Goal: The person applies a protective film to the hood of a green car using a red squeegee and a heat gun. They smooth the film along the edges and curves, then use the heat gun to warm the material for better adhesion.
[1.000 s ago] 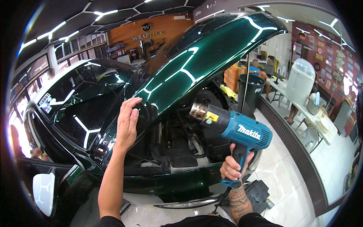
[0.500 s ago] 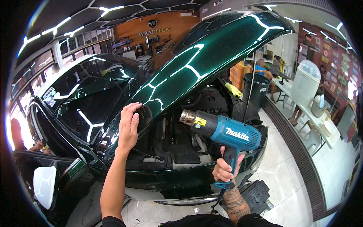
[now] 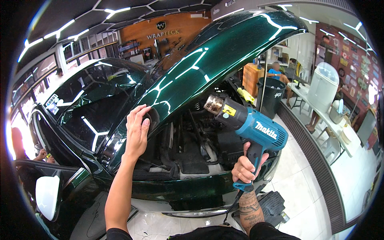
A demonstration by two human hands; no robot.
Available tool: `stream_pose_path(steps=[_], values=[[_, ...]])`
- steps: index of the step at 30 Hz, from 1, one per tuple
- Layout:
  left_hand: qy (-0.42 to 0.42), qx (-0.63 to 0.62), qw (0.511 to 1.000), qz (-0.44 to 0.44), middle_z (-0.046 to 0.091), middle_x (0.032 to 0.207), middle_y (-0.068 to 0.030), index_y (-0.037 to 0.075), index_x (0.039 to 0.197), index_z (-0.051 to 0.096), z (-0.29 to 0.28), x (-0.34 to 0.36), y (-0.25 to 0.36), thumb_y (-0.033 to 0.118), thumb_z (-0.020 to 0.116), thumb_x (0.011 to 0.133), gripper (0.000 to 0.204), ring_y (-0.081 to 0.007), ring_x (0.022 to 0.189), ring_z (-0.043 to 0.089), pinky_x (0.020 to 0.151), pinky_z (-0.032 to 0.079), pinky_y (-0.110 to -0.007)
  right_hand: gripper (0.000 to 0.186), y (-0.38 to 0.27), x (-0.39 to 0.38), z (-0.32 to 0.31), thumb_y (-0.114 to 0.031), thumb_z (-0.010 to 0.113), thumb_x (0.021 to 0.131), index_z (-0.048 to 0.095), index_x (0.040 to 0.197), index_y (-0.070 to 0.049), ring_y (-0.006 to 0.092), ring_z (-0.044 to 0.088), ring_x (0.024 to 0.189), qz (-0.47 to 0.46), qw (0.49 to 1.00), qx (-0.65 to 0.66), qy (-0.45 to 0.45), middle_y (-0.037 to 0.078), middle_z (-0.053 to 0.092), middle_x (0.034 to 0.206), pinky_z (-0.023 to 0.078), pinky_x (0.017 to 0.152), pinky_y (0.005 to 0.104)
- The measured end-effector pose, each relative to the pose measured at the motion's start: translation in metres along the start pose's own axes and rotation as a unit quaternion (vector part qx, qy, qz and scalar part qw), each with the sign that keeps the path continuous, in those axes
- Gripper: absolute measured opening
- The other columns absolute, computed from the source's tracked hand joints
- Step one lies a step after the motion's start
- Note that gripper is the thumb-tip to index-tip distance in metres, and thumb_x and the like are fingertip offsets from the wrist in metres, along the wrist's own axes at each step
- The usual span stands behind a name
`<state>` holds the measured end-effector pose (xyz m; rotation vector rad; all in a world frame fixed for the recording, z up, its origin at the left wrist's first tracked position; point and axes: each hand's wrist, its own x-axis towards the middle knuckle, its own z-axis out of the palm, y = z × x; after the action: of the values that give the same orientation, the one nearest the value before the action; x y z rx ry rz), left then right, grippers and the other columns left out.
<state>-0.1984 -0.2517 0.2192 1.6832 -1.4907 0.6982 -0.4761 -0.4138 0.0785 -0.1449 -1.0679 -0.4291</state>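
In my right hand (image 3: 249, 166) is a teal and black heat gun (image 3: 256, 124), gripped by its handle with the fingers wrapped round it. Its metal nozzle (image 3: 214, 105) points left toward the edge of the raised hood, with a gap between them. The hood (image 3: 192, 76) is glossy dark green and reflects the ceiling lights. My left hand (image 3: 138, 130) rests at the hood's lower rear corner, fingers stretched along the surface near the edge. Under the hood lies the dark engine bay (image 3: 192, 140). The heat gun's cord runs down from the handle.
The green fender (image 3: 180, 188) crosses in front of me. At left are a white-capped side mirror (image 3: 48, 194) and another person's hands (image 3: 46, 156). A black bin (image 3: 272, 96), a wooden box (image 3: 253, 76) and a long white table (image 3: 328, 116) stand right. A dark folded item (image 3: 272, 208) lies low right.
My right hand has moved the heat gun to the right and tilted its nozzle upward. My left hand stays at the hood's corner, its position slightly shifted.
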Motion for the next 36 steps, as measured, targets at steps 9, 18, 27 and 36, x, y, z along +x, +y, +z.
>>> stream_pose_path(steps=[9, 18, 27, 36], values=[[-0.006, -0.021, 0.999, 0.025, 0.048, 0.134, -0.0157, 0.006, 0.129, 0.053, 0.013, 0.033, 0.023, 0.019, 0.045, 0.098, 0.035, -0.0334, 0.127, 0.042, 0.109, 0.028, -0.043, 0.083, -0.035, 0.026, 0.012, -0.057, 0.052, 0.095, 0.021, 0.152, -0.006, 0.0107, 0.055, 0.045, -0.03, 0.998, -0.03, -0.037, 0.006, 0.048, 0.074, 0.048, 0.041, 0.0265], [0.018, -0.085, 0.993, 0.085, 0.054, 0.123, -0.0159, 0.002, 0.125, 0.054, 0.022, 0.114, 0.066, 0.02, 0.045, 0.1, 0.033, -0.0302, 0.123, 0.048, 0.106, 0.033, -0.037, 0.087, -0.085, 0.054, 0.029, -0.064, 0.051, 0.092, 0.02, 0.153, -0.011, 0.0101, 0.054, 0.047, -0.012, 0.991, -0.089, -0.096, 0.005, 0.048, 0.077, 0.046, 0.04, 0.026], [0.008, -0.116, 0.986, 0.117, 0.054, 0.12, -0.0153, 0.003, 0.126, 0.054, 0.031, 0.208, 0.121, 0.026, 0.041, 0.103, 0.035, -0.0276, 0.113, 0.052, 0.101, 0.038, -0.037, 0.083, -0.133, 0.081, 0.057, -0.055, 0.054, 0.094, 0.018, 0.154, -0.011, 0.0122, 0.054, 0.05, -0.037, 0.984, -0.116, -0.129, 0.005, 0.046, 0.077, 0.045, 0.042, 0.027], [-0.029, -0.045, 0.986, 0.155, 0.056, 0.123, -0.0173, 0.001, 0.126, 0.054, 0.062, 0.269, 0.168, 0.032, 0.039, 0.105, 0.04, -0.0288, 0.12, 0.051, 0.105, 0.037, -0.039, 0.084, -0.191, 0.104, 0.075, -0.055, 0.054, 0.094, 0.016, 0.155, -0.011, 0.0125, 0.052, 0.048, -0.024, 0.972, -0.181, -0.145, 0.005, 0.046, 0.078, 0.055, 0.053, 0.0394]])
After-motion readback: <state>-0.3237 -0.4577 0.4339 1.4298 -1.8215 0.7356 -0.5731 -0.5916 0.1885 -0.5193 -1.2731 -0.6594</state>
